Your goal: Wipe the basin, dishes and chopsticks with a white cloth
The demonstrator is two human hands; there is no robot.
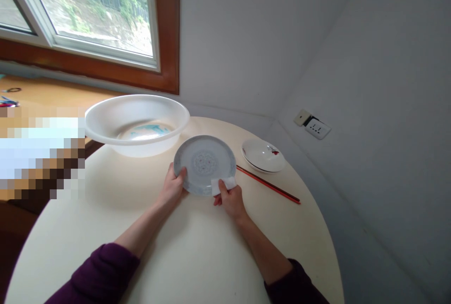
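A pale grey-blue plate (205, 160) with a patterned centre is held tilted up above the table, its face toward me. My left hand (174, 182) grips its left edge, thumb on the face and fingers behind. At the lower right rim, my right hand (229, 197) pinches a folded white tissue (219, 186) against the plate, thumb in front. Most of the fingers behind the plate are hidden. To the right, a white dish (262, 156) with a red flower motif sits on the table, and a pair of red-brown chopsticks (269, 184) lies in front of it.
A large translucent plastic basin (137, 142) stands at the back left of the round white table (116, 200). Walls close off the back and right, with a socket (318, 128) on the right one. A wooden desk (52, 90) is below the window at left.
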